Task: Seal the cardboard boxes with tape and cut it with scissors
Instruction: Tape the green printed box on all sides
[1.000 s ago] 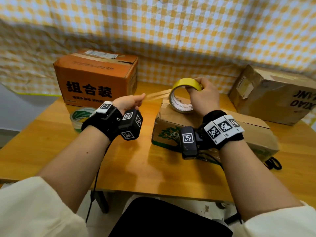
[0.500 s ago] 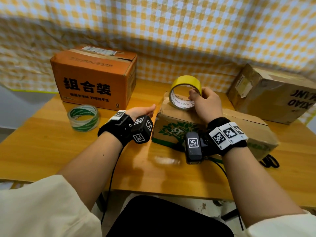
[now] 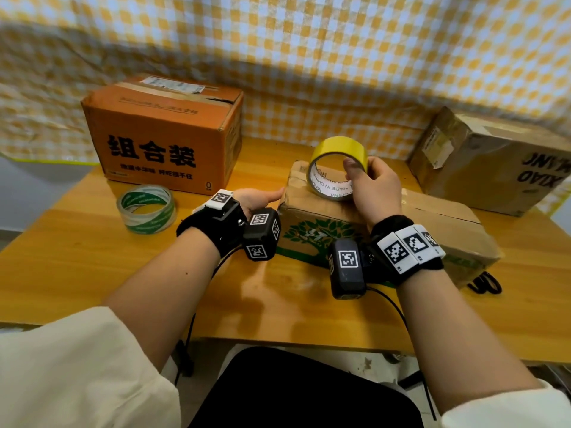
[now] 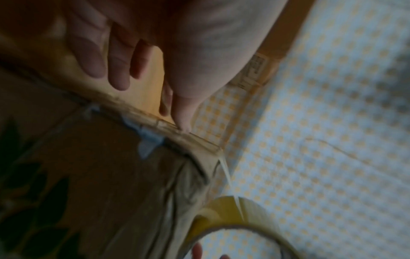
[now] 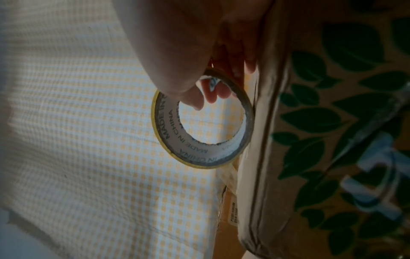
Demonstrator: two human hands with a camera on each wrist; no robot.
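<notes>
Scissors (image 3: 484, 282) half-hidden lower right; three boxes, two rolls. My right hand (image 3: 375, 188) grips yellow tape (image 3: 336, 149); left hand (image 3: 258, 197) fingers straight, pressing the middle box (image 3: 438, 220).

Place: a makeshift packing station, seemingly set up for recording.
Backdrop: a yellow-and-white checked cloth (image 3: 340, 50) is hung behind the surface.
Surface: a wooden surface (image 3: 77, 267) is used.
Goods: worn cardboard boxes (image 3: 160, 134) and tape rolls (image 3: 145, 208) are laid out.
</notes>
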